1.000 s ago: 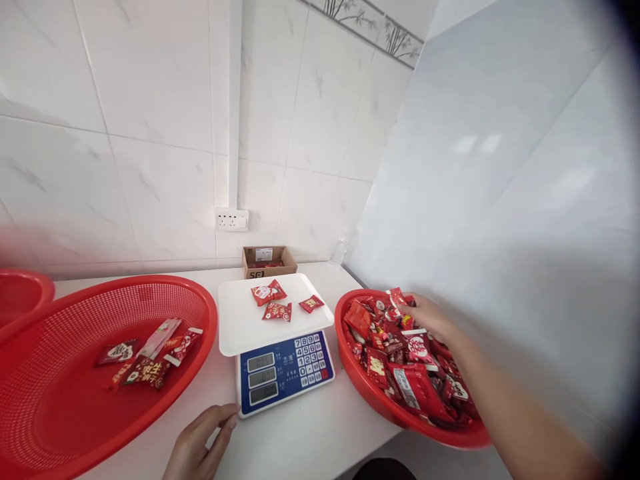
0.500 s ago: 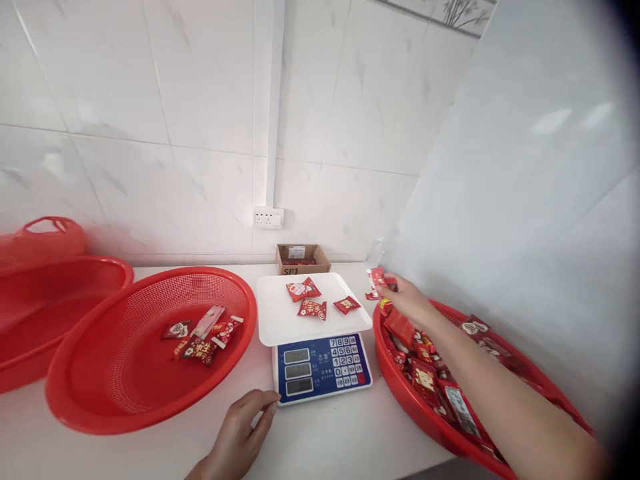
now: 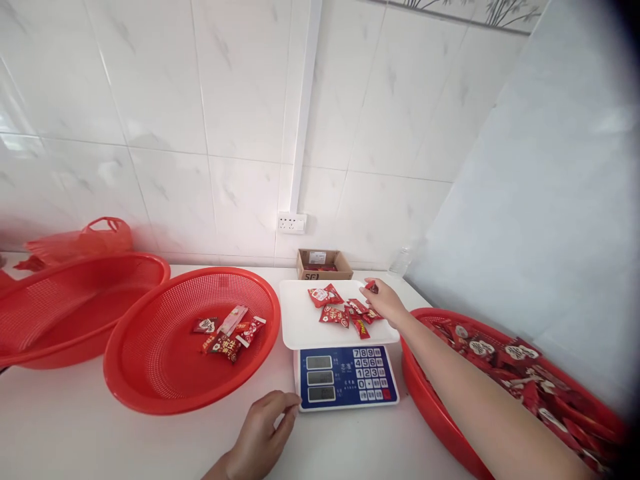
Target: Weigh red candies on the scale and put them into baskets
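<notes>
My right hand [image 3: 384, 303] reaches over the white pan [image 3: 305, 327] of the blue-faced scale [image 3: 347, 377], fingers pinched on a small red candy packet [image 3: 371, 287]. Several red candy packets [image 3: 340, 309] lie on the pan just left of that hand. My left hand [image 3: 263, 437] rests on the white table at the scale's front left corner, fingers loosely curled and holding nothing. A red basket [image 3: 430, 400] full of red packets stands under my right forearm.
A red mesh basket [image 3: 150, 373] with several packets stands left of the scale, and another red basket [image 3: 45, 327] beyond it with a red plastic bag [image 3: 85, 240]. A small cardboard box [image 3: 324, 265] and a wall socket [image 3: 292, 223] are behind the scale.
My right hand has moved left from the full basket to over the scale pan, and more packets now lie on the pan. My left hand has stayed by the scale.
</notes>
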A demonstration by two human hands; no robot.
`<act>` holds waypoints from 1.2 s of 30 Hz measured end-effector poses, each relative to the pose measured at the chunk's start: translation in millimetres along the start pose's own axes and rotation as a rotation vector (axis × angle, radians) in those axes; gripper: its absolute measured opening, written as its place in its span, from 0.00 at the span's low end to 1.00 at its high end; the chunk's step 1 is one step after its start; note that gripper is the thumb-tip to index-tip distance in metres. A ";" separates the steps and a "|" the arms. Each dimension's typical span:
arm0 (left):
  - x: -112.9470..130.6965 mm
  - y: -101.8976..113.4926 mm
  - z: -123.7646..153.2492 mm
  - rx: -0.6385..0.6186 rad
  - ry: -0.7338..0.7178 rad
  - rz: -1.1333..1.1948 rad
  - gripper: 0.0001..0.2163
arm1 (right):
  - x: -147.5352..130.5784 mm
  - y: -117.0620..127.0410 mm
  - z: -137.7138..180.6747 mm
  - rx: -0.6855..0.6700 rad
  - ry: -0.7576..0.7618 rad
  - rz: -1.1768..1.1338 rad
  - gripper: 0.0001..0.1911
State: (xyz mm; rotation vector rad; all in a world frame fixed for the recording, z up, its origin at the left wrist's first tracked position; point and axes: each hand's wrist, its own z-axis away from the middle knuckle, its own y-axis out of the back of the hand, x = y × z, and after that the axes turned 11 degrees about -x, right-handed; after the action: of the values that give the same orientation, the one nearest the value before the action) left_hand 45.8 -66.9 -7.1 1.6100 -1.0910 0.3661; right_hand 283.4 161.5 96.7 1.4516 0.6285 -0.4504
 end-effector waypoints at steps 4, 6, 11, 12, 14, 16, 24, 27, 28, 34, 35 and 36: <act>-2.8 -3.0 2.0 -0.011 -0.011 -0.017 0.08 | 7.0 6.3 2.5 -0.002 -0.009 0.128 0.20; -3.7 -4.1 2.5 -0.017 -0.009 -0.020 0.08 | 12.5 8.8 4.0 -0.039 -0.018 0.206 0.17; -2.5 -4.5 1.2 -0.030 -0.016 -0.021 0.09 | 20.9 3.6 8.6 -0.171 -0.007 0.324 0.13; -2.2 -4.3 0.9 -0.026 -0.019 -0.019 0.09 | 20.0 0.8 9.6 -0.198 0.010 0.330 0.12; -2.1 -4.0 0.6 -0.012 -0.021 -0.017 0.09 | 15.6 -4.7 11.1 -0.237 0.054 0.331 0.11; -2.7 -4.0 0.7 -0.002 -0.013 -0.017 0.09 | 8.8 -9.2 10.9 -0.242 0.089 0.328 0.12; -8.4 -6.9 1.1 -0.035 0.037 -0.014 0.09 | -15.1 -31.4 -1.3 -0.207 0.253 0.311 0.20; -10.3 -7.3 0.7 -0.030 0.045 -0.008 0.08 | -14.2 -41.8 -4.5 -0.230 0.282 0.332 0.22; -10.8 -7.3 0.5 -0.026 0.047 -0.006 0.08 | -12.7 -43.8 -5.2 -0.241 0.277 0.339 0.22; -10.5 -5.7 -0.8 -0.025 0.055 0.004 0.08 | -13.9 -31.4 5.9 -0.271 0.292 0.349 0.21; -9.6 -5.2 -1.0 -0.029 0.051 0.003 0.08 | -17.2 -25.6 13.3 -0.255 0.318 0.331 0.21; -8.4 -4.6 -1.2 -0.031 0.047 0.002 0.08 | -21.0 -19.0 23.0 -0.233 0.348 0.299 0.20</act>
State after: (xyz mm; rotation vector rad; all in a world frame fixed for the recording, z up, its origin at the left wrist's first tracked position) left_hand 45.3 -62.0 -15.5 1.5654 -1.0584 0.3846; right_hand 258.0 135.3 95.7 1.3802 0.6988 0.1116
